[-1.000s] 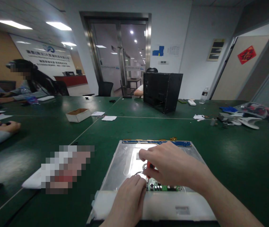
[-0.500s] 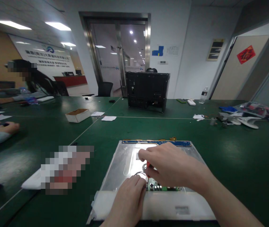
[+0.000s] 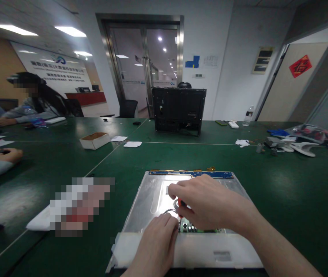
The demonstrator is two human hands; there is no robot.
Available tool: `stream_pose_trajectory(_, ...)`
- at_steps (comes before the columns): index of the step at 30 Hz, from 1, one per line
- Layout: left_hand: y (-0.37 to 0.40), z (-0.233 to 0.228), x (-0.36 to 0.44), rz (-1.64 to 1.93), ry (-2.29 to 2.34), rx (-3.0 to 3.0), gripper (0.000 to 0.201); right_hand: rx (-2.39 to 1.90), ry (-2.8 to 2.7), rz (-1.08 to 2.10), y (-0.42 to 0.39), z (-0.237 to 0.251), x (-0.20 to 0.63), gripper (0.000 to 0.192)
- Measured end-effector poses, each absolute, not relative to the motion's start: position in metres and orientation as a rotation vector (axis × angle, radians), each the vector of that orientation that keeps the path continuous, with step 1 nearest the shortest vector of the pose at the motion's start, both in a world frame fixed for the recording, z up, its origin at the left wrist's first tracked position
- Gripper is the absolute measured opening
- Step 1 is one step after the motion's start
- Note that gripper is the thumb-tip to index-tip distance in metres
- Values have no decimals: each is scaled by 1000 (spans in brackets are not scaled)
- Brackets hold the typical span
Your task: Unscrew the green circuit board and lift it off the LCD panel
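Note:
A silver display panel [image 3: 140, 206] lies back side up on the green table, with a blue circuit strip [image 3: 215, 175] along its far edge. Fingers of my right hand [image 3: 207, 202] are closed around the red handle of a screwdriver [image 3: 180, 204], held upright with its shaft pointing down. Below it is a green circuit board [image 3: 192, 227], partly covered by my hands. My left hand [image 3: 158, 236] rests on the panel's near side, fingers together and curled beside the screwdriver's lower end. What its fingertips grip, if anything, is hidden. A whitish strip [image 3: 198, 250] runs across the near edge.
A black monitor housing [image 3: 179, 109] stands upright ahead. Left of it are an open cardboard box [image 3: 95, 141] and paper slips [image 3: 132, 144]. A blurred-out white and red item [image 3: 74, 207] lies nearer left. Loose parts [image 3: 285, 144] and a bottle [image 3: 248, 116] stand right. Other people sit left.
Both my hands stay in nearly the same place. The screwdriver's red handle looks slightly turned in my right hand. A person at the far left has shifted their arms.

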State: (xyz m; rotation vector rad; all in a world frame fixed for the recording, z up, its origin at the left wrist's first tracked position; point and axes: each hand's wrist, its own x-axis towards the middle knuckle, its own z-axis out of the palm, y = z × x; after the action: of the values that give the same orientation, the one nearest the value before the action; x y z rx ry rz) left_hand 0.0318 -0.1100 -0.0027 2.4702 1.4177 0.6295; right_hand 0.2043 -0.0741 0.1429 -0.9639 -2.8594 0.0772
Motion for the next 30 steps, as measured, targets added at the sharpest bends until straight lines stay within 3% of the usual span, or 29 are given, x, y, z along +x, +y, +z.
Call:
stream_pose_trajectory(11,-110,-2,33,634,1423,2467,21,-931,-2851,104,-76,141,210,14)
stream_pose_trajectory(18,-110,-1,32,692,1413,2478,19,-984,-2851,68,-74,142,204,5)
stream_pose_trajectory(30,-110,0,32,675,1404,2446,22,-933,-2872,137,-75,144,207,14)
